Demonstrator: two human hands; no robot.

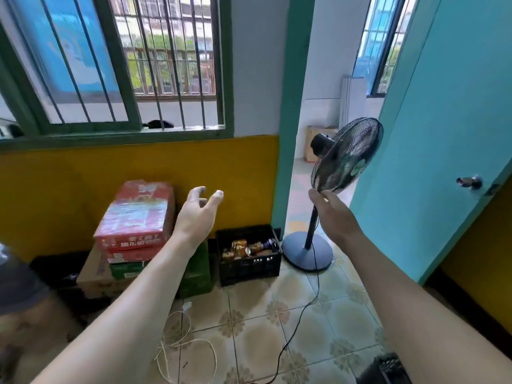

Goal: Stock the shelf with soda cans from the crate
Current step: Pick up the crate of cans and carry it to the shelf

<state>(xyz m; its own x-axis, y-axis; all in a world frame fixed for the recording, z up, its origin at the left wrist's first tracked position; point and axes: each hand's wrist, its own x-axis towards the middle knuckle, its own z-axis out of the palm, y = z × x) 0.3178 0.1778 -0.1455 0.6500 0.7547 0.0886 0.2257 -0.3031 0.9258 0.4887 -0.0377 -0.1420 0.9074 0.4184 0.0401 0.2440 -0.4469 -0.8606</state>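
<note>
A black plastic crate (273, 268) stands on the tiled floor against the yellow wall, beside the doorway. Several soda cans (246, 248) lie jumbled inside it, gold, red and dark blue. My left hand (196, 214) is stretched out in the air above and left of the crate, fingers loosely curved, holding nothing. My right hand (333, 214) is raised to the right of the crate, in front of the fan, fingers relaxed and empty. No shelf is in view.
A standing fan (346, 159) with a round base (307, 253) stands in the doorway; its black cord (302, 311) trails over the floor. Stacked red, green and brown cartons (135, 217) sit left of the crate. A teal door (448, 134) hangs open at right. White string (182, 342) lies on the tiles.
</note>
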